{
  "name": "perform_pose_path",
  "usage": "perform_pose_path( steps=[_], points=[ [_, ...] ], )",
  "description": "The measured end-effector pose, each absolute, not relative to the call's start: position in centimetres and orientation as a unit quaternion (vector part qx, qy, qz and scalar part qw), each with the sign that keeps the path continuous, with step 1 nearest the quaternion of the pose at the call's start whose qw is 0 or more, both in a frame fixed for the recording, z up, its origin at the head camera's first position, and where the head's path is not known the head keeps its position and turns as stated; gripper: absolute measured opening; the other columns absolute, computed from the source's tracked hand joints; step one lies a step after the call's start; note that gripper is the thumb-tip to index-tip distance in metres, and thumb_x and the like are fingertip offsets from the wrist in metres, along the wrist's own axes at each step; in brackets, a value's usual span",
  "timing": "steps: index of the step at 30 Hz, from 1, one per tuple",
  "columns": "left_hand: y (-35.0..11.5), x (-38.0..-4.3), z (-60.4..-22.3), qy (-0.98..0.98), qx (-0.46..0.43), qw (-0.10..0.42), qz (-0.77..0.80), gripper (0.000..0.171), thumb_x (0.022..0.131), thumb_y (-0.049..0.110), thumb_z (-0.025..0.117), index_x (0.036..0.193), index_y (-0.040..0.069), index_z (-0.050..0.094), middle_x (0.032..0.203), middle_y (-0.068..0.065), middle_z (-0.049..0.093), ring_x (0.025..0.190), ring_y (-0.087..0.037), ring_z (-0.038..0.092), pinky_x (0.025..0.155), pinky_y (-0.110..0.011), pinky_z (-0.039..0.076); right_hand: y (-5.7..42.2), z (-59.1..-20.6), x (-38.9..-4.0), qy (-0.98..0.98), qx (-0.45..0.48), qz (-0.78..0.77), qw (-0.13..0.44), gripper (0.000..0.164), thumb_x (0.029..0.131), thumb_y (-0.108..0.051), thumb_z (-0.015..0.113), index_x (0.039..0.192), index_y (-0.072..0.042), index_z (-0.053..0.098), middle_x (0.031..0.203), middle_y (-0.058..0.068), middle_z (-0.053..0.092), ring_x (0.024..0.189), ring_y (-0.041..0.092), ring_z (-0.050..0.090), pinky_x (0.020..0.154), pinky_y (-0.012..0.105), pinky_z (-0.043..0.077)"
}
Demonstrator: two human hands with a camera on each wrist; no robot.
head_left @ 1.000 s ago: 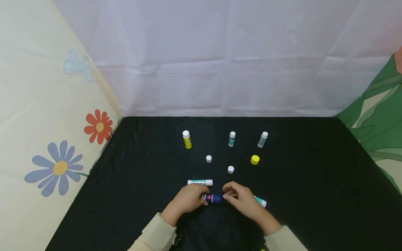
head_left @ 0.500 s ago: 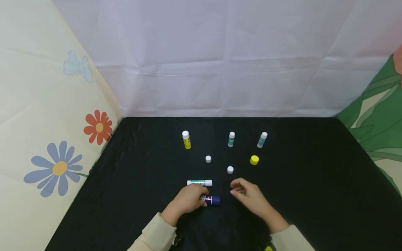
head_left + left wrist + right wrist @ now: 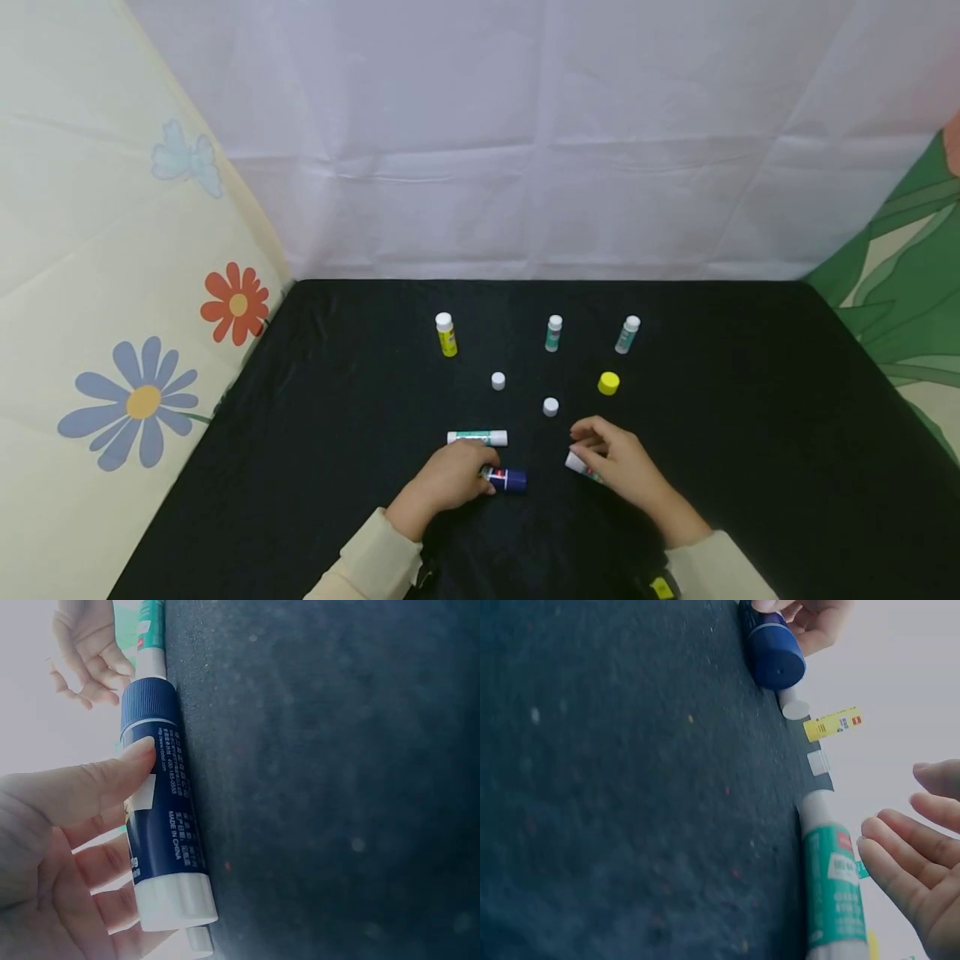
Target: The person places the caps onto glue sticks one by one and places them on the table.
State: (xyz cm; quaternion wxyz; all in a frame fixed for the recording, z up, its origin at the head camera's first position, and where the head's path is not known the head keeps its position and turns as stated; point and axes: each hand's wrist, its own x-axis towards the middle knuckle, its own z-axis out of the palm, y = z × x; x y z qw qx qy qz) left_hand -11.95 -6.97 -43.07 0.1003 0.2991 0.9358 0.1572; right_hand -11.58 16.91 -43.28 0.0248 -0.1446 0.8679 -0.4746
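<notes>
My left hand (image 3: pixel 452 475) grips a dark blue glue stick (image 3: pixel 507 479) that lies on the black cloth. In the left wrist view its ribbed blue cap (image 3: pixel 150 703) is on, and the thumb presses along the barrel. My right hand (image 3: pixel 626 467), fingers loosely bent, hovers beside a teal and white glue stick (image 3: pixel 832 877) lying on the cloth. The right wrist view shows a gap between those fingers and the stick. Another teal and white glue stick (image 3: pixel 480 437) lies just beyond my left hand, partly hidden by it.
Farther back stand a yellow glue stick (image 3: pixel 447 335) and two teal ones, (image 3: pixel 552 335) all with white tops. Two small white caps (image 3: pixel 551 407) and a yellow cap (image 3: pixel 608 383) sit between them and my hands. A white cloth backdrop (image 3: pixel 540 167) rises behind the table.
My right hand has moved right and slightly away from me, off the blue cap's end. The left end of the teal stick beneath it now shows. My left hand and the blue glue stick have stayed put.
</notes>
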Motion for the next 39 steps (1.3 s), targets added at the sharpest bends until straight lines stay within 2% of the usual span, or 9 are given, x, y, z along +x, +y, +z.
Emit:
perform_pose_path(
  steps=[9, 16, 23, 28, 39],
  points=[
    [-7.0, -12.2, -43.0, 0.935, 0.288, 0.125, 0.165, 0.025, 0.071, 0.031, 0.069, 0.088, 0.014, 0.062, 0.080, 0.007, 0.057, 0.069, -0.006, 0.049, 0.067, -0.025, 0.042, 17.8, -43.5, -12.0, 0.883, -0.134, -0.449, 0.017, 0.017, 0.080, -0.003, 0.058, 0.096, 0.000, 0.055, 0.091, 0.010, 0.059, 0.080, 0.021, 0.057, 0.068, 0.029, 0.046],
    [-7.3, -12.2, -43.1, 0.935, 0.280, 0.099, 0.193, 0.030, 0.073, 0.035, 0.066, 0.091, 0.012, 0.062, 0.077, 0.006, 0.055, 0.067, -0.006, 0.048, 0.064, -0.024, 0.041, 18.3, -43.6, -12.1, 0.885, -0.136, -0.446, 0.016, 0.016, 0.080, -0.003, 0.058, 0.096, 0.000, 0.054, 0.091, 0.010, 0.059, 0.080, 0.021, 0.057, 0.068, 0.030, 0.046],
    [-7.9, -12.4, -42.5, 0.929, 0.258, 0.104, 0.244, 0.035, 0.076, 0.036, 0.063, 0.098, 0.010, 0.061, 0.083, 0.003, 0.054, 0.072, -0.007, 0.048, 0.066, -0.024, 0.041, 19.0, -43.7, -12.3, 0.893, -0.128, -0.431, 0.014, 0.016, 0.082, -0.005, 0.058, 0.096, 0.000, 0.054, 0.090, 0.009, 0.059, 0.080, 0.022, 0.057, 0.068, 0.031, 0.046],
    [-8.6, -12.7, -42.4, 0.929, 0.237, 0.094, 0.268, 0.037, 0.077, 0.035, 0.063, 0.103, 0.010, 0.059, 0.091, 0.001, 0.055, 0.080, -0.011, 0.049, 0.072, -0.027, 0.042, 19.5, -44.1, -12.7, 0.899, -0.126, -0.420, -0.003, 0.015, 0.080, -0.003, 0.059, 0.095, 0.000, 0.055, 0.089, 0.009, 0.059, 0.078, 0.021, 0.057, 0.067, 0.031, 0.046],
    [-10.4, -14.0, -42.0, 0.935, 0.205, 0.065, 0.283, 0.037, 0.080, 0.031, 0.060, 0.107, 0.007, 0.057, 0.099, -0.004, 0.054, 0.087, -0.015, 0.049, 0.075, -0.032, 0.041, 20.2, -44.3, -13.6, 0.904, -0.124, -0.408, -0.009, 0.016, 0.080, -0.002, 0.059, 0.095, 0.002, 0.054, 0.088, 0.010, 0.058, 0.078, 0.022, 0.057, 0.067, 0.033, 0.046]
  ],
)
